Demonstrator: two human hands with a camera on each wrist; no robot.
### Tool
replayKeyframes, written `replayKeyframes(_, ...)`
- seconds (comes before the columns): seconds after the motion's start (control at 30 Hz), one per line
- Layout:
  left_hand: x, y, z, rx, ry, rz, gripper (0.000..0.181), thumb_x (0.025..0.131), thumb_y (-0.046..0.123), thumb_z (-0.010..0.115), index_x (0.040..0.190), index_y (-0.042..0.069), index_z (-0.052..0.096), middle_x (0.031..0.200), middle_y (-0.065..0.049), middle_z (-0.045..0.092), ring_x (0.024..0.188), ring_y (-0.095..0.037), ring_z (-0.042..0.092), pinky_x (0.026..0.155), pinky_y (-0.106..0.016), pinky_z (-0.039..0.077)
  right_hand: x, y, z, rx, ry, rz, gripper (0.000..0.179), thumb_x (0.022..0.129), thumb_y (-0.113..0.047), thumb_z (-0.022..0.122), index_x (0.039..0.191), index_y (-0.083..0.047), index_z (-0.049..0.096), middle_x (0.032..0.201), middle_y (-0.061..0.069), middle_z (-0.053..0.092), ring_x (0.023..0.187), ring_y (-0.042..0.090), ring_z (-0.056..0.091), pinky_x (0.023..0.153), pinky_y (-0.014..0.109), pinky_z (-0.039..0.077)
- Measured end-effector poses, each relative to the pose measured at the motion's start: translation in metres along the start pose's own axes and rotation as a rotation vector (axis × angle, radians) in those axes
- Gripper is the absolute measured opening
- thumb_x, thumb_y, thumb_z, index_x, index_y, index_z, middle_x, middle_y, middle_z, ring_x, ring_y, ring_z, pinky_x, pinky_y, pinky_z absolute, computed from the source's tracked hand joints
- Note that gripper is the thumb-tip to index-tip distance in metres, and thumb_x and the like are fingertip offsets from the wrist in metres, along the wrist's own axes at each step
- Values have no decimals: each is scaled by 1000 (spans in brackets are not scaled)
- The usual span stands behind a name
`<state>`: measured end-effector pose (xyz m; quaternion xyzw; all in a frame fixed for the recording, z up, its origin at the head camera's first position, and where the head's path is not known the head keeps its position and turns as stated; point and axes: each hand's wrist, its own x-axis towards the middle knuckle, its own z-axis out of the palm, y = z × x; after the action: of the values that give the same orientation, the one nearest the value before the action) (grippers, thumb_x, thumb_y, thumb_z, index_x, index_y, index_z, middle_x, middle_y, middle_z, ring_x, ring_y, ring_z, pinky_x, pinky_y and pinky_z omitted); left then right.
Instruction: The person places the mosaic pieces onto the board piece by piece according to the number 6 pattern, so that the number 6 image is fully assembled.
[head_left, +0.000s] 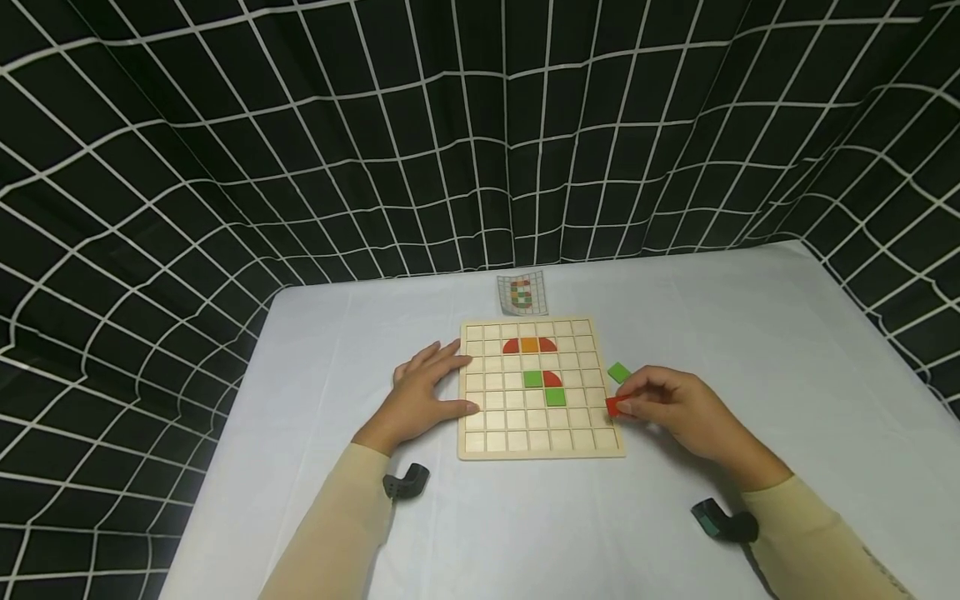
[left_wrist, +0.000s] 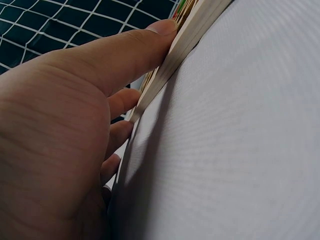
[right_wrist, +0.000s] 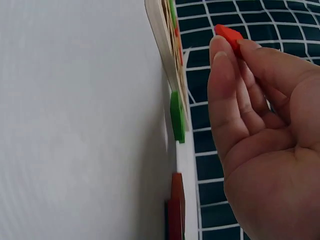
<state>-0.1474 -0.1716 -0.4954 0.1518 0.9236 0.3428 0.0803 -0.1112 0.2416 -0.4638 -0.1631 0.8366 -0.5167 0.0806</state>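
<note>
Right hand (head_left: 678,410) has a red tile (head_left: 613,407) pinched between thumb and fingertips, held up near the right edge of the wooden grid board (head_left: 496,420). Left hand (head_left: 420,393) is spread pretty wide, thumb and fingers just resting on the board's left edge. There's a loose green tile (head_left: 618,372) beside the board and a little pattern card (head_left: 522,293) behind it, btw.

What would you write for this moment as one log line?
left hand: touches left edge of board | right hand: pinches red piece | green tile: right of board | pattern card: beyond board
</note>
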Motion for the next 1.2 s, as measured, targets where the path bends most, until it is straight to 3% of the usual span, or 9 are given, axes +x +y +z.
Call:
replayKeyframes(0.33, -1, 0, -1, 5, 0, -5, 80, 87, 48, 93, 157, 26, 60, 175, 10, 32, 164, -21, 14, 123, -54, 12, 2, -1, 12, 12, -8, 34, 11, 96, -6, 84, 104, -8, 76, 95, 0, 79, 81, 22, 70, 67, 28, 54)
replayKeyframes(0.57, -1, -1, -1, 1, -6, -9, 80, 88, 47, 92, 158, 25, 60, 175, 9, 32, 164, -20, 13, 123, -52, 11, 3, -6, 20, 93, -10, 31, 11, 97, 1, 81, 106, -2, 76, 98, 6, 78, 83, 22, 74, 73, 29, 59)
replayKeyframes(0.87, 0, -2, 1, 10, 4, 3, 80, 88, 48, 92, 157, 25, 60, 175, 9, 32, 164, -20, 14, 124, -53, 11, 10, -6, 32, 46, -57, 26, 9, 97, -11, 84, 103, -11, 77, 97, 2, 76, 82, 22, 70, 72, 28, 55)
replayKeyframes(1.1, 1, -3, 1, 5, 5, 14, 80, 88, 47, 92, 157, 24, 60, 175, 8, 33, 164, -21, 14, 123, -53, 11, 15, -9, 41, 84, -81, 50, 8, 98, -7, 83, 103, -5, 77, 101, 4, 79, 87, 23, 75, 78, 28, 59)
replayKeyframes(1.2, 1, -3, 1, 7, 4, 15, 80, 88, 47, 92, 158, 25, 60, 175, 8, 33, 164, -20, 14, 123, -53, 12, 19, -11, 45, 45, -80, 58, 9, 98, -12, 84, 103, -8, 78, 98, 1, 77, 86, 21, 71, 75, 27, 57)
